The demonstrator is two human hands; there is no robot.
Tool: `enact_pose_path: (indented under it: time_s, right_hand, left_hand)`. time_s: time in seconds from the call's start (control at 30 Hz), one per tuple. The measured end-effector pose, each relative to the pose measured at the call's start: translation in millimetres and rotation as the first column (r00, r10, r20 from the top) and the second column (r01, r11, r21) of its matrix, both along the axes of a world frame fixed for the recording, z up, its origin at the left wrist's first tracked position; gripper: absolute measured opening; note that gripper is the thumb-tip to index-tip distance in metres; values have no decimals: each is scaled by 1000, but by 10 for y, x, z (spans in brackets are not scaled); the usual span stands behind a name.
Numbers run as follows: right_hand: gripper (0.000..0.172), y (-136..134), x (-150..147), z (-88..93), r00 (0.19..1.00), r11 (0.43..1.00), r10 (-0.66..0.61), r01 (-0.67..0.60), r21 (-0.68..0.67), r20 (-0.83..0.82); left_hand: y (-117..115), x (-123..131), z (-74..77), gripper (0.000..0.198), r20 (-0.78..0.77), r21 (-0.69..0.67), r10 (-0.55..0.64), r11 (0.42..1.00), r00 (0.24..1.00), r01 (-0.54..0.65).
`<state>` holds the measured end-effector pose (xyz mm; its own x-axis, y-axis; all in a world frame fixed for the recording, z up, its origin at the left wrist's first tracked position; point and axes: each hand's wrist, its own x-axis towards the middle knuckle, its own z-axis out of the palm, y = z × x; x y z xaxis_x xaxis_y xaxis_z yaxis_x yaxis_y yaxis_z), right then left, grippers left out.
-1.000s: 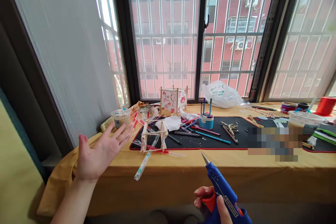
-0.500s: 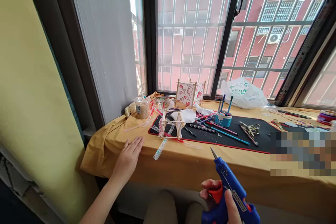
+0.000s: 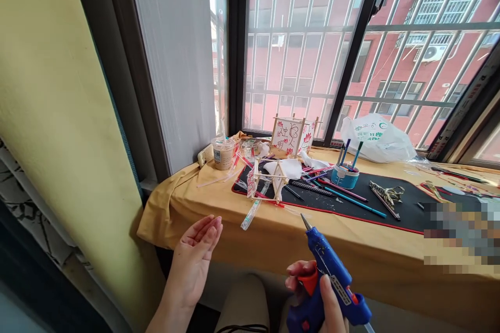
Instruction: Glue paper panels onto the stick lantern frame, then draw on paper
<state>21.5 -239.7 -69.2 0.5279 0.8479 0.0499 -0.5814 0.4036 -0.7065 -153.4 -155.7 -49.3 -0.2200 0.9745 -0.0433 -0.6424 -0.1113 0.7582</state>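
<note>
My right hand (image 3: 330, 296) is wrapped round a blue hot glue gun (image 3: 332, 265), fingers at its red trigger. Its metal nozzle points up and to the left, in front of the table edge. My left hand (image 3: 197, 255) is raised off the cloth near the front edge, palm turned up. Its thumb and fingertips come together; anything between them is too small or hidden. Beyond the hands stands a small wooden stick frame (image 3: 267, 182) with a patterned panel on its left side. A clear ruler (image 3: 252, 214) lies under the frame and sticks out toward me.
A paper-sided lantern (image 3: 289, 136) stands by the window. Several pens and a blue pen holder (image 3: 345, 176) rest on a black mat (image 3: 332, 209). A drink cup (image 3: 224, 155) is at the left, a plastic bag (image 3: 377, 138) at the back, and a gold hair clip (image 3: 385, 199) at the right.
My left hand has lifted from the tablecloth, turned palm up and brought its fingertips together. The glue gun stays in my right hand, slightly further left in view. The camera view has shifted.
</note>
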Motion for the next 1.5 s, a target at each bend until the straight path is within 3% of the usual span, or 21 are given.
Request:
enact_pose_path:
  time_s: [0.13, 0.3, 0.7, 0.83, 0.93, 1.0, 1.1, 1.17, 1.23, 1.3, 1.33, 1.4, 1.5]
  right_hand:
    - [28, 6, -53, 18, 1000, 1000, 7, -7, -9, 1]
    - [26, 8, -54, -15, 1000, 1000, 18, -18, -14, -5]
    - [27, 47, 18, -75, 996, 997, 72, -72, -5, 61]
    - [27, 64, 41, -69, 998, 999, 46, -45, -18, 45]
    - [26, 63, 33, -45, 1000, 1000, 0, 0, -25, 13]
    - [25, 65, 26, -25, 1000, 1000, -16, 16, -27, 3]
    - [26, 78, 27, 3, 999, 999, -32, 32, -28, 6]
    - [25, 89, 33, 15, 999, 998, -48, 48, -30, 9]
    - [26, 97, 36, 22, 998, 998, -57, 57, -29, 12]
    - [26, 99, 37, 21, 998, 998, -65, 65, -19, 20]
    - [26, 97, 39, 17, 997, 997, -69, 69, -15, 23]
    - [27, 90, 51, 0, 997, 997, -73, 73, -16, 15]
    - [28, 76, 89, -37, 998, 997, -59, 59, -42, 0]
  left_hand:
    - [-41, 84, 52, 38, 84, -49, -16, 999, 996, 20]
    - [-70, 144, 118, 42, 66, -63, -74, 995, 995, 78]
    - [-92, 109, 178, 37, 39, 17, -138, 990, 990, 137]
    - [-63, 58, 131, 47, -64, 54, -133, 989, 989, 137]
    - [-10, -73, 22, 47, -264, 95, -5, 995, 965, 31]
    - [43, -188, -51, 43, -461, 155, 125, 986, 878, -59]
    - [160, -293, -76, 45, -757, 266, 300, 953, 581, -147]
    - [266, -255, -22, 45, -835, 372, 383, 922, 396, -108]
    - [396, -120, 72, 39, -857, 458, 441, 889, 268, 2]
    - [553, 87, 175, 37, -875, 478, 456, 866, 162, 148]
    - [638, 204, 221, 39, -878, 479, 467, 863, 106, 162]
    - [805, 435, 285, 43, -913, 385, 399, 911, -83, 150]
    - [988, 705, 298, 37, -929, 313, 335, 938, -157, 147]
